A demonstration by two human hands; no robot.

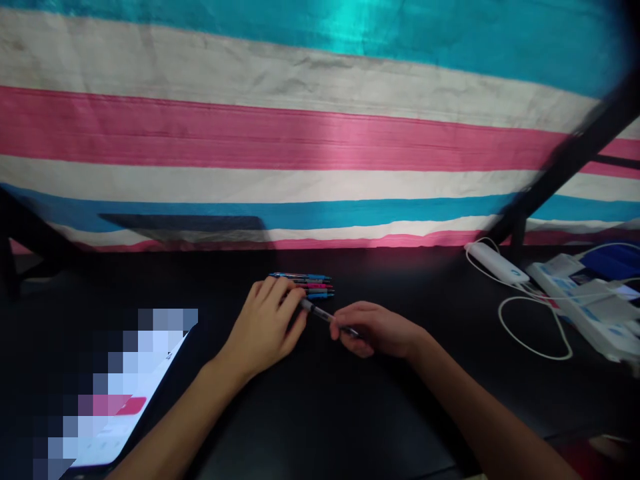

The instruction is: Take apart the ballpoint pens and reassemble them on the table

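My right hand [367,327] is closed round the lower part of a dark pen [320,312], which slants up to the left. The pen's far end meets the thumb and index fingertips of my left hand [265,320], which close on it. The other left fingers lie over the left ends of several pens [317,287] set side by side in a row. Blue, pink and grey grips show on these pens; their left parts are mostly hidden under my hand.
A lit phone or tablet screen [130,405], partly blurred out, lies at the left on the black table [300,420]. On the right are a white power strip [585,310], a white adapter [497,262] and looping cables [537,357]. A striped sheet [320,140] hangs behind.
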